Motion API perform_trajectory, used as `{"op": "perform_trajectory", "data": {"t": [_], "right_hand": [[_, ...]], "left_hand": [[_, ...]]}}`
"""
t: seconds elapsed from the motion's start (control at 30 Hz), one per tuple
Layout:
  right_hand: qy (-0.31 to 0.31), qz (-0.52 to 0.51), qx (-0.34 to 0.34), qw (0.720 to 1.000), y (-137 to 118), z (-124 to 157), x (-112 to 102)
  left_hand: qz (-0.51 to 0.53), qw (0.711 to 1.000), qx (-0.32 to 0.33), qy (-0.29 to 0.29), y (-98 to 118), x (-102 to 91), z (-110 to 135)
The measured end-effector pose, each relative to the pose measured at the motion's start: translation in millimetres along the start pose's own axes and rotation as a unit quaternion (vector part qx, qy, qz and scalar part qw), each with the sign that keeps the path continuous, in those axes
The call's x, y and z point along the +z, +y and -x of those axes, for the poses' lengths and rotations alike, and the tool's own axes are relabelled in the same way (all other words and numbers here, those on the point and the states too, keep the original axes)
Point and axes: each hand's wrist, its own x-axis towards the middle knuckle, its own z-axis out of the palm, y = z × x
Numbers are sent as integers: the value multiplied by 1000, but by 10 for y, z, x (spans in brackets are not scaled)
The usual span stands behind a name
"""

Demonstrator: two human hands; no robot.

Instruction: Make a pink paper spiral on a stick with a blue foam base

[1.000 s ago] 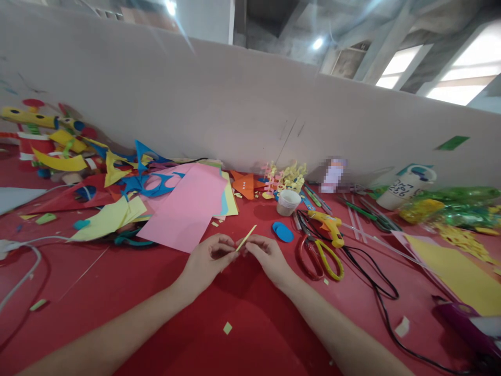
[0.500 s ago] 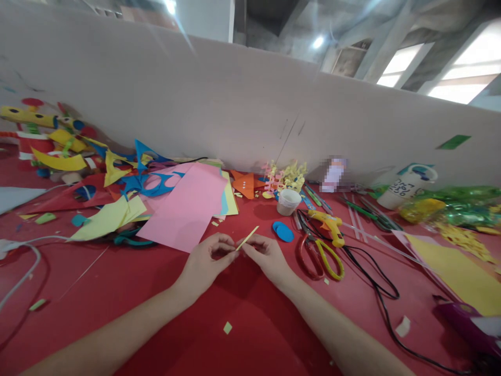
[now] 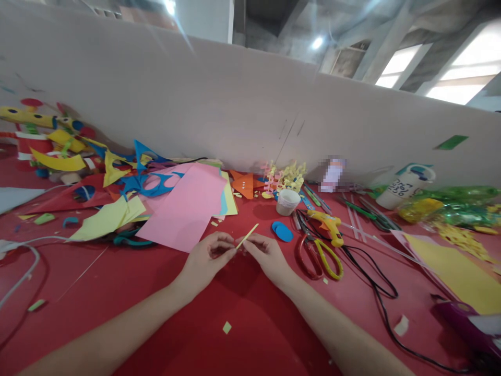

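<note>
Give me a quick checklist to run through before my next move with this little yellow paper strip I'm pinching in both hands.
1. Grip: left hand and right hand both pinch the low end of the yellow strip: ok.
2. Strip whole, far end free and pointing up and away: ok.
3. Red table under the hands bare except for a small paper scrap: ok.
4. Scissors right of the right hand, blades pointing away: ok.
5. Glue gun hot or cold: cannot tell.
6. Pink sheet apart from the left hand: ok.
</note>
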Motion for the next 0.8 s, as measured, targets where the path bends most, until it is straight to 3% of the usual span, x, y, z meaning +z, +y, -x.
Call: {"op": "perform_trajectory", "data": {"t": [0.4,0.8], "right_hand": [[-6,20,-4,1000,22,-1,-11],[-14,-69,35,997,38,-1,-6]], "left_hand": [[67,996,-50,-38,20,10,-17],[109,990,-67,-54,34,-13,-17]]}}
